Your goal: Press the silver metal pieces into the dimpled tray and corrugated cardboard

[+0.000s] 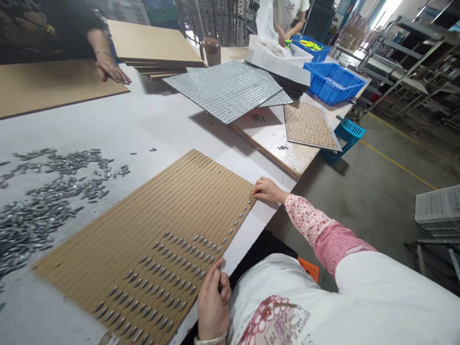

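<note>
A brown grooved board (143,201) lies at a slant on the white table. Rows of small silver spindle-shaped metal pieces (166,276) sit in its grooves at the near end, and one line runs up the right edge. My right hand (268,190) is at the board's far right corner, fingers pinched at the end of that line; what they hold is hidden. Beside the board's near right edge, my left hand (213,302) is curled closed. Something small and dark shows between its fingers. A heap of loose metal pieces (32,215) lies left of the board.
Across the table a co-worker's hand (109,69) rests on a plain brown board (57,86). Further back are stacked boards (154,43), a brown mug (212,51), silver-filled boards (226,88) and blue baskets (334,84). Another person (291,19) stands behind. A blue stool (347,136) is on the floor right.
</note>
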### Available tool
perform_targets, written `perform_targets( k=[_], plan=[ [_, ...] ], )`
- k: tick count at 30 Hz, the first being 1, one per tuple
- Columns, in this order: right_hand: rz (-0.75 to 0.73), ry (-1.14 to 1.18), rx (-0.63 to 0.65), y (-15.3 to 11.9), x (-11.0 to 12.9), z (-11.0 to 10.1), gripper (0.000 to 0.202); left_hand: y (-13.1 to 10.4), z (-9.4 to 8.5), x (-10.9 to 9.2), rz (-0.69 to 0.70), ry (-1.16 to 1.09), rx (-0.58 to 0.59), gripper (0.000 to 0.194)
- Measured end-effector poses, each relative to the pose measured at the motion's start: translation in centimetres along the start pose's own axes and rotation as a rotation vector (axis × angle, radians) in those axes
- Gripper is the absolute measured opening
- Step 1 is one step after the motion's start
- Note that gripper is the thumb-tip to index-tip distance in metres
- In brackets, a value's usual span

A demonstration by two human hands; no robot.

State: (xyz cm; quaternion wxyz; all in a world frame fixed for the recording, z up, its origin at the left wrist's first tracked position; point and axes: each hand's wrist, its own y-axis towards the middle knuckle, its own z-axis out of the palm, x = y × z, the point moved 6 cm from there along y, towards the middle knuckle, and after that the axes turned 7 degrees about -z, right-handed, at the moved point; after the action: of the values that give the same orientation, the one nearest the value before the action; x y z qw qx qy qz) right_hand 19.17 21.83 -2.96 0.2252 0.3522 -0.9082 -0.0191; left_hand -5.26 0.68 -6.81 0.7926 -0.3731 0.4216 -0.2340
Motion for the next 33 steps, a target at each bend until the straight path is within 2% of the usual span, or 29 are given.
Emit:
perform_targets(
  k=[4, 8, 10, 22, 29, 33],
  plan=[
    [0.004, 0.027, -0.018, -0.1, 0.0, 0.1, 0.020, 0.1, 0.0, 0.0, 0.004, 0.002, -0.002, 0.047],
    [0.104, 0.119, -0.221, -0.9, -1.2, -1.5, 0.017, 0.1, 0.1, 0.0, 0.007, 0.012, -0.004, 0.048],
    [0.146, 0.118, -0.281, -1.4, -1.8, -2.1, 0.014, 0.0, 0.2, -0.1, 0.011, 0.014, -0.001, 0.047],
    [0.133, 0.118, -0.186, -1.5, -2.5, -0.9, 0.008, -0.2, 0.2, -0.2, 0.008, 0.015, 0.000, 0.046],
    [0.160, 0.137, -0.162, -1.2, -2.3, -1.1, 0.005, -0.2, 0.1, -0.1, -0.001, 0.014, -0.002, 0.048],
    [0.201, 0.245, -0.171, -1.3, -2.5, -1.3, 0.008, 0.1, 0.0, 0.1, 0.001, 0.003, 0.002, 0.047]
  ],
)
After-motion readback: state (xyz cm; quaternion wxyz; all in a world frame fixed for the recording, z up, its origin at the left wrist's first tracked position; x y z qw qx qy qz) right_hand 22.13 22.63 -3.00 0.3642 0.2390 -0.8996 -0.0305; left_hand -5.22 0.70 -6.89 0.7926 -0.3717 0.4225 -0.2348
